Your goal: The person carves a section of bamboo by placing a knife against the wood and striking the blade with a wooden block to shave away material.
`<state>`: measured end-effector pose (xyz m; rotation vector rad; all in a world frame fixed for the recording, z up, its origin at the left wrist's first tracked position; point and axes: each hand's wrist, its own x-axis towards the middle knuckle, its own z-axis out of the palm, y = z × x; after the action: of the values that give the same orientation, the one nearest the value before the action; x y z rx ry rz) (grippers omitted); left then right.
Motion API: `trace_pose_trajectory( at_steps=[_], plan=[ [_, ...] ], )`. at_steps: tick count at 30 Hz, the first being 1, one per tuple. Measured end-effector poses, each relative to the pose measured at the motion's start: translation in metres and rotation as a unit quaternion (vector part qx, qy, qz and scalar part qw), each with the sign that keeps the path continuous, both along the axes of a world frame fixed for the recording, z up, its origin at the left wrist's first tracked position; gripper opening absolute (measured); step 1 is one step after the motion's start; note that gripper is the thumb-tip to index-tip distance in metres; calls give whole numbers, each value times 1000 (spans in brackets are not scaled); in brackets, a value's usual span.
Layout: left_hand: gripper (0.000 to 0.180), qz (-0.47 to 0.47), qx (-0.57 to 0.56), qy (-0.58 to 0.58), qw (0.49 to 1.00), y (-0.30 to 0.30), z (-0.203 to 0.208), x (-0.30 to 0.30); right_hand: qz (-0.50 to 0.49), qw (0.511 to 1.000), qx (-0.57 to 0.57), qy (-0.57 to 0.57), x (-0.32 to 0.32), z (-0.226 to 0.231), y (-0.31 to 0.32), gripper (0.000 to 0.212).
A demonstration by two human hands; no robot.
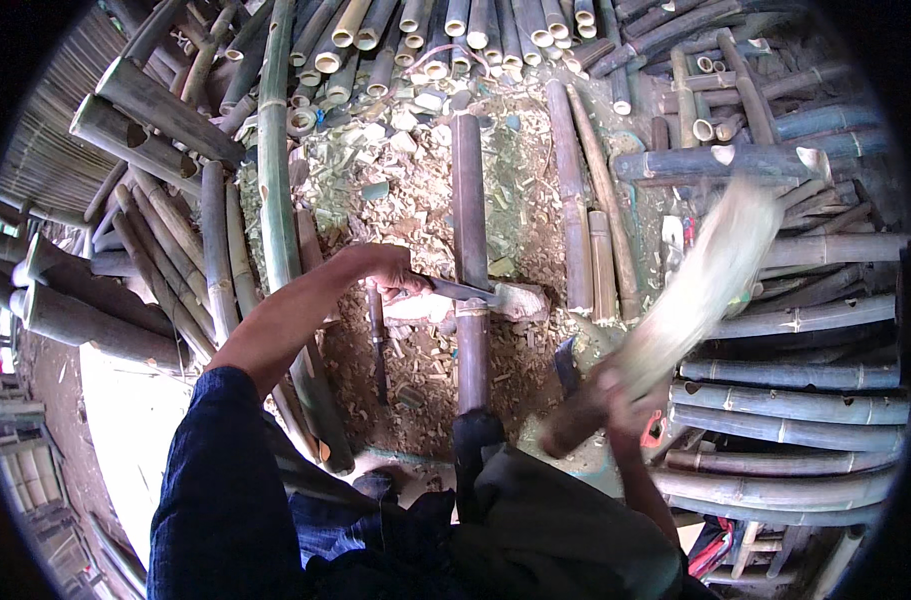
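In front of me a bamboo pole (469,200) lies lengthwise, its near end by my legs. It crosses a pale wooden block (523,303). My left hand (400,275) is closed round the handle of a knife (462,289), whose flat blade lies across the pole near a node. Off to the right, my right hand (620,398) grips a thick wooden club (700,285), blurred by motion and apart from the pole. Another narrow tool with a wooden handle (376,320) sits in the chips just below my left hand.
Wood chips (405,190) cover the ground around the pole. A long green bamboo pole (275,180) runs along the left. Stacked dark bamboo (795,402) lines the right side. Cut bamboo ends (435,68) face me at the back, and thick tubes (165,105) lean at far left.
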<state>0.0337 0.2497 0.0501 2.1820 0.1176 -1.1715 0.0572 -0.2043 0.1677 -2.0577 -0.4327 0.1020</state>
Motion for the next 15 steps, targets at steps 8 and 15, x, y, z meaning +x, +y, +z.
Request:
trace_pose_trajectory(
  at_steps=[8, 15],
  plan=[
    [53, 38, -1, 11, 999, 10, 2, -7, 190, 920, -82, 333, 47, 96, 30, 79],
    [63, 31, -71, -8, 997, 8, -7, -3, 162, 949, -121, 240, 0, -22, -12, 80]
  ],
)
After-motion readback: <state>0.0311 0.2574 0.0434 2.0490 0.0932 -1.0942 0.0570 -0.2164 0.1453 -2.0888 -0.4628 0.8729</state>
